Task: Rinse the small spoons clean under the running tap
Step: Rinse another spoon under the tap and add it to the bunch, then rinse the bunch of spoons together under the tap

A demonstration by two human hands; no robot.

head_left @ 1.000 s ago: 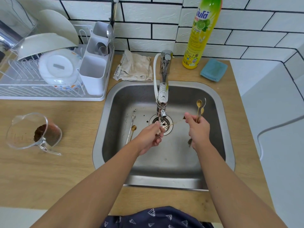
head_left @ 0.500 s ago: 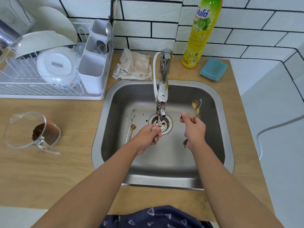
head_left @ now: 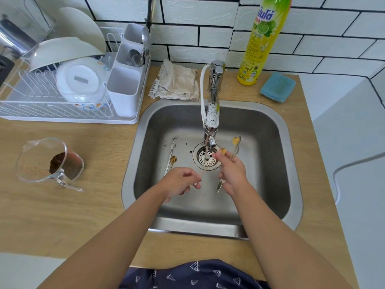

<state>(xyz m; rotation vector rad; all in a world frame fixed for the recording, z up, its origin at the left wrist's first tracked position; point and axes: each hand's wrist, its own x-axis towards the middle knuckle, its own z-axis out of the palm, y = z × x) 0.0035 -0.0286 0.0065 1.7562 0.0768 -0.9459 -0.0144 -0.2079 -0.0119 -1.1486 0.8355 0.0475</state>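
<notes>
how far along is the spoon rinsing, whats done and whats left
Nothing is plainly finished. In hand: the left hand pinches a gold spoon under the tap, while the right hand grips more spoons. Left: two spoons lie on the sink floor.

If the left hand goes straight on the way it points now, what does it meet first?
Probably the right hand. The left hand points across the sink toward it, pinching a thin spoon angled up to the water. Depth is unclear, so it may pass just beneath.

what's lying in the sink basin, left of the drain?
Two small spoons, one silver and one gold, plus dark specks. The left hand covers their handle ends.
</notes>
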